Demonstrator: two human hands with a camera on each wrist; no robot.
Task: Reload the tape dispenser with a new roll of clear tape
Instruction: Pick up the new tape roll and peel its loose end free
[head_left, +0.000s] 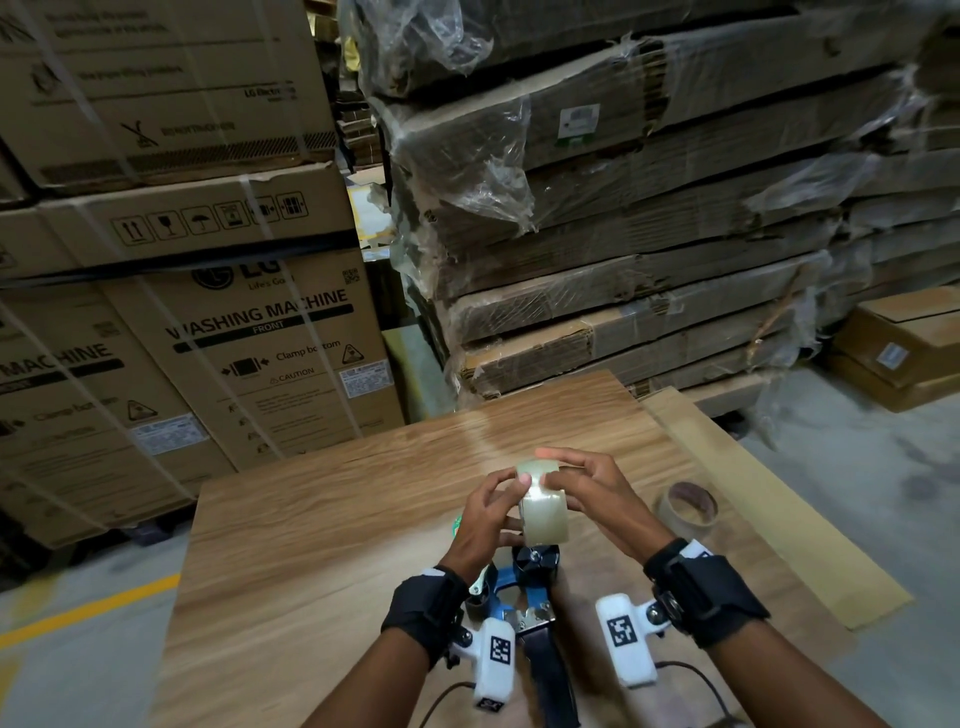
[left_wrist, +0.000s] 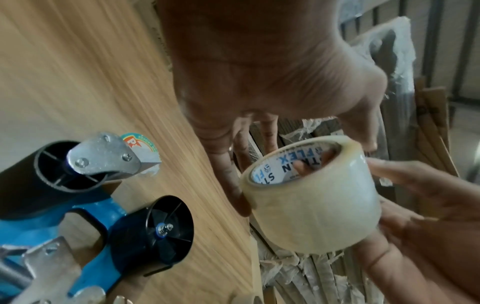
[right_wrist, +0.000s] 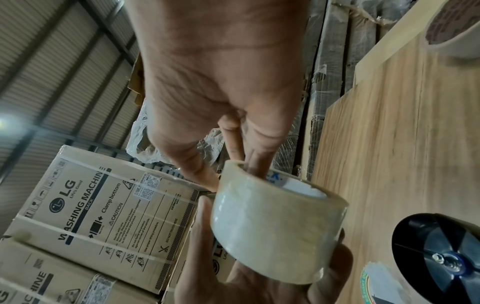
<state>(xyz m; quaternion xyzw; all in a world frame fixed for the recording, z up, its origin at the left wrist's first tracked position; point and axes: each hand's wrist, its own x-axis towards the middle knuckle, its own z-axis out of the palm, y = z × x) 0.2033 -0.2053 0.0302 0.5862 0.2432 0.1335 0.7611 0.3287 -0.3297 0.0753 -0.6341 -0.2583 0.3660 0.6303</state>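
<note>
A new roll of clear tape (head_left: 543, 512) with a white printed core is held in the air above the wooden table (head_left: 337, 519). My left hand (head_left: 511, 499) grips it from the left, thumb on its rim. My right hand (head_left: 566, 483) holds it from the right, with fingers (right_wrist: 257, 164) poking into the core of the roll (right_wrist: 275, 222). The blue tape dispenser (head_left: 524, 587) lies on the table just below the roll, between my wrists. Its black hub (left_wrist: 161, 230) is bare, and so is its black roller (left_wrist: 39, 174). The roll (left_wrist: 311, 195) is apart from the hub.
A used tape core (head_left: 691, 506) stands on the table to the right. A round sticker (left_wrist: 140, 144) lies by the dispenser's metal blade guard. Strapped washing machine boxes (head_left: 208, 364) stand at the left, and wrapped flat cardboard stacks (head_left: 649, 234) behind the table.
</note>
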